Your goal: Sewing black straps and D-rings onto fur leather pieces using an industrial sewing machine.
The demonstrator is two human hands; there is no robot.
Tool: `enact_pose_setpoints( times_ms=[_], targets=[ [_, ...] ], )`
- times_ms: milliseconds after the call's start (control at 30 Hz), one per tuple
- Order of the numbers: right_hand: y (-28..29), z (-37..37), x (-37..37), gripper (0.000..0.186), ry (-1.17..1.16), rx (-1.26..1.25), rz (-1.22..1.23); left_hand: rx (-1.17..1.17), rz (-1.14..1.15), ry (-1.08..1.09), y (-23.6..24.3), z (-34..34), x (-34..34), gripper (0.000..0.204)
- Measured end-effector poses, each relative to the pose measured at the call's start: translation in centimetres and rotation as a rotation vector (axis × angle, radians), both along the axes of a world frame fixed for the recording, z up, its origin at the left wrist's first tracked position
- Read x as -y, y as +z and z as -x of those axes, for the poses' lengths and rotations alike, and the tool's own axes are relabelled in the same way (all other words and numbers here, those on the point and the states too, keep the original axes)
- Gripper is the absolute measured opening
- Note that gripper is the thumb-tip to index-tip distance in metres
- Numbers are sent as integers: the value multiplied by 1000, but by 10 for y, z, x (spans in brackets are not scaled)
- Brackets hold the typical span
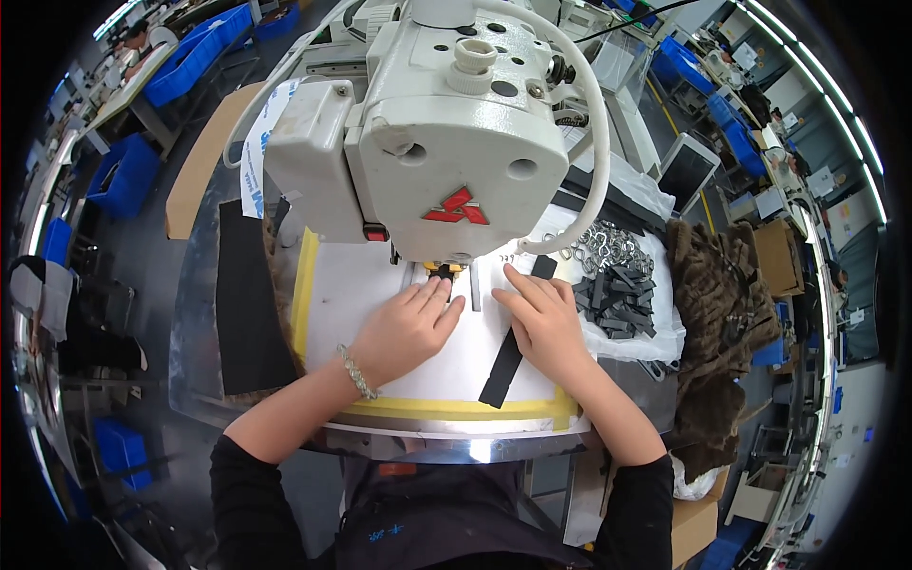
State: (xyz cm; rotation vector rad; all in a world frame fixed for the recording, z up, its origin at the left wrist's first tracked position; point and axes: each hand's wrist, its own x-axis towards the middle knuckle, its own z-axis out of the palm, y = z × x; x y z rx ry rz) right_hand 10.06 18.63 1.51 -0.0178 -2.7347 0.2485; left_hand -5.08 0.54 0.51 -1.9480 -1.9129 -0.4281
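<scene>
Two bare hands work over a white sheet (418, 380) edged with yellow tape (446, 409), whose near side runs just inside the curved metallic table rim (480, 448). Open room lies on the sheet between the wrists, toward the near border, and to the left of the left forearm. On the far side, the overhanging sewing-machine head (465, 123) closes off the space above the fingers. The left hand (410, 323) is spread low, fingers extended, its tips at a yellow-and-black clamp (443, 270); whether they pin a small piece cannot be told. The right hand (543, 318) is loosely open, fingers forward, lying over a black strip (505, 366) without a visible grip; the strip slants across the right part of the sheet, its lower end near the tape. Between the hands stands a narrow grey bar (476, 288). To the right, a heap of dark short pieces (617, 302), metal hardware (608, 247) and brown fur fabric (714, 304) crowd that side; to the left lies a black panel (252, 304).
</scene>
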Motion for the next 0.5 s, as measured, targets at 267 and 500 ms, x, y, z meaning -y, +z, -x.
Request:
enact_pose_setpoints(
  times_ms=[267,500],
  targets=[
    [-2,-12,2,36,-20,-12,71,199,132,62,-6,-10,5,53],
    [0,-11,2,36,-52,-23,149,299,174,67,-6,-11,2,60]
  ],
)
